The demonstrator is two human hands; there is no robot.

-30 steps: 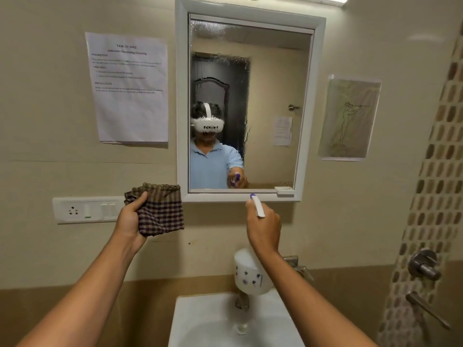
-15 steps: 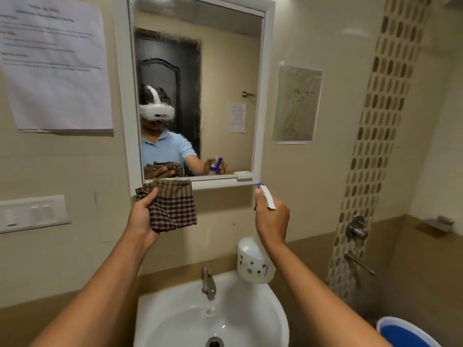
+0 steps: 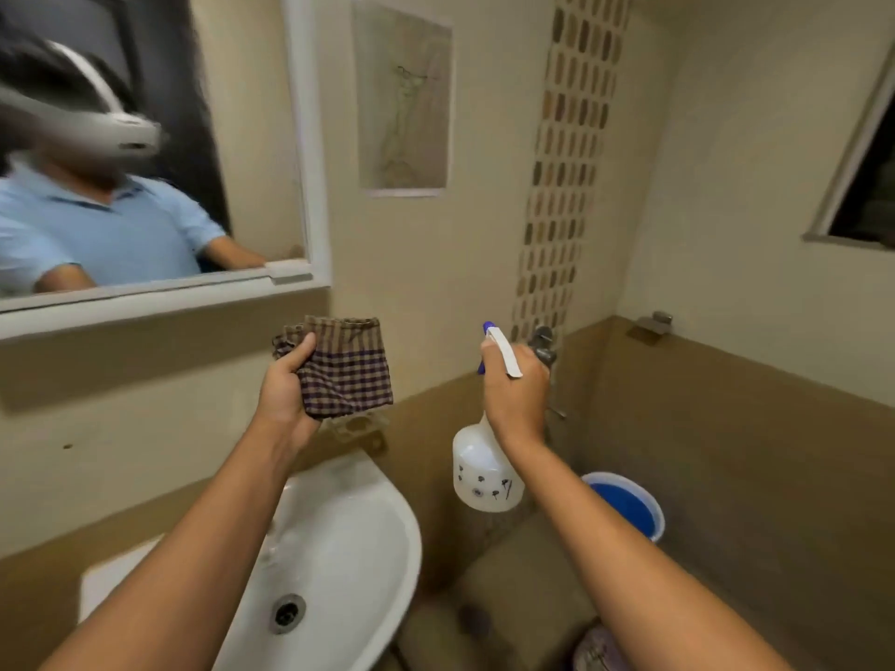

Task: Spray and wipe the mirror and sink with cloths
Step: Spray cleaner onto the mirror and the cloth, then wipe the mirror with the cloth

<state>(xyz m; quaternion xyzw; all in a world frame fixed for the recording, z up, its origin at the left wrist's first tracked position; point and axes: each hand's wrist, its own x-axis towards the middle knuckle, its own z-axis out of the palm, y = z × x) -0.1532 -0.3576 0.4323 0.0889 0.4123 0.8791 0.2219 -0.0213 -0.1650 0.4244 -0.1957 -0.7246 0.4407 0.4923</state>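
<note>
My left hand (image 3: 285,385) grips a folded brown checked cloth (image 3: 346,368), held up below the mirror's right corner. My right hand (image 3: 516,394) holds a white spray bottle (image 3: 484,469) with a blue nozzle, to the right of the sink and away from the mirror. The white-framed mirror (image 3: 310,152) is at the upper left. The white sink (image 3: 358,535) lies below my left forearm, with its drain (image 3: 286,613) visible; the forearm partly covers the tap.
A blue bucket (image 3: 629,506) stands on the floor at the right. A wall tap (image 3: 542,343) sits behind the spray bottle's head. A paper drawing (image 3: 402,104) hangs right of the mirror. A window (image 3: 867,162) is at the far right.
The view has swung right and down. Both hands moved right with it; the spray bottle now hangs past the sink's right edge, away from the mirror. The cloth stays gripped.
</note>
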